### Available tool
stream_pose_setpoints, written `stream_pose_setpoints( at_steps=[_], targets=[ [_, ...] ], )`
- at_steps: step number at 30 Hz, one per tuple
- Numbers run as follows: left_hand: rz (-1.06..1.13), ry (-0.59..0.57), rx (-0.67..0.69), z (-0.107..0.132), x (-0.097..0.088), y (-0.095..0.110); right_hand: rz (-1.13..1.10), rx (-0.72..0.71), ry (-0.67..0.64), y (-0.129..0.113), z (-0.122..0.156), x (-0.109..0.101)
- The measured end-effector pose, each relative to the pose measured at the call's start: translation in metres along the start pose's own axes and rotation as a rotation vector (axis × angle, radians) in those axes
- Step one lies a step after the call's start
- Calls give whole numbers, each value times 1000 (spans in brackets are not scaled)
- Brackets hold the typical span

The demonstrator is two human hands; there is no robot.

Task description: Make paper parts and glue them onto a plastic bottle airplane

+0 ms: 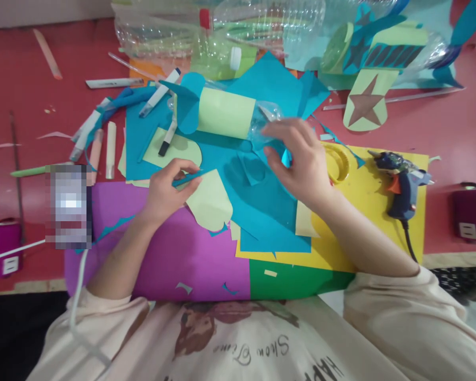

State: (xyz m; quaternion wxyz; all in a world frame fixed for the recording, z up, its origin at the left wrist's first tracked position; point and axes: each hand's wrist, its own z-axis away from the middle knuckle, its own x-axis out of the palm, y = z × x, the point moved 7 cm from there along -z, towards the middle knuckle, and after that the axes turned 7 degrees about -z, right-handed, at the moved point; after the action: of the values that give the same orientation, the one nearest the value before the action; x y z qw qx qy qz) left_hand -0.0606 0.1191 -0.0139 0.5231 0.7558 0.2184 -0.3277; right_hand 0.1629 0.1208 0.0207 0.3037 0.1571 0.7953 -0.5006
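Observation:
My left hand [167, 189] is closed, pinching a thin strip of blue paper [187, 179] over a pale green paper shape [210, 203]. My right hand [299, 159] has its fingers curled round a small piece of blue paper [286, 157], close to the clear end of a plastic bottle [222, 112] wrapped in pale green and blue paper. Both hands hover over sheets of blue paper [269, 211].
A blue glue gun [400, 182] lies on yellow paper [375, 190] at the right. Markers [158, 94] and glue sticks [110, 149] lie at the left. Clear bottles [222, 26] and a decorated bottle craft [381, 47] stand behind. Purple paper [162, 264] and green paper [293, 278] lie near me.

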Motion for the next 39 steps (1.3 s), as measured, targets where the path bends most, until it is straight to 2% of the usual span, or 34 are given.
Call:
stream_pose_setpoints(
  at_steps=[3, 5, 7, 10, 12, 14, 17, 19, 22, 25, 27, 28, 29, 31, 33, 35, 39],
  targets=[
    [21, -27, -45, -4, 12, 12, -139, -44, -151, -22, 14, 27],
    [18, -18, -25, -5, 18, 24, -209, -34, -218, -28, 25, 45],
    [78, -30, -21, -4, 26, 33, -274, 19, -196, -25, 32, 54],
    [257, -51, -13, 2, 36, 41, -410, 120, -94, -12, 38, 55],
    [330, -81, 76, 8, 40, 47, -533, 171, -74, -4, 42, 57],
    [262, -125, 200, 14, 44, 53, -654, 206, -93, 2, 46, 61],
    [34, -159, 358, 20, 48, 58, -792, 269, -86, 10, 49, 67],
    [-47, -150, 414, 22, 48, 59, -863, 341, -49, 15, 50, 67],
    [-60, -108, 439, 21, 46, 61, -954, 488, -26, 25, 48, 65],
    [-29, 28, 324, 17, 37, 53, -1015, 579, -29, 31, 45, 61],
    [117, 134, 195, 14, 30, 42, -1066, 613, -30, 33, 45, 62],
    [240, 143, 143, 12, 30, 36, -1092, 627, -33, 34, 45, 63],
    [373, 117, 96, 11, 32, 30, -1113, 636, -43, 34, 46, 66],
    [575, -15, -2, 10, 44, 22, -1127, 634, -80, 32, 46, 71],
    [641, -124, -89, 11, 53, 17, -1121, 620, -128, 29, 47, 76],
    [600, -132, -131, 11, 53, 15, -1113, 613, -165, 25, 48, 78],
    [408, -94, -82, 10, 45, 24, -1155, 611, -169, 22, 47, 77]
  ],
)
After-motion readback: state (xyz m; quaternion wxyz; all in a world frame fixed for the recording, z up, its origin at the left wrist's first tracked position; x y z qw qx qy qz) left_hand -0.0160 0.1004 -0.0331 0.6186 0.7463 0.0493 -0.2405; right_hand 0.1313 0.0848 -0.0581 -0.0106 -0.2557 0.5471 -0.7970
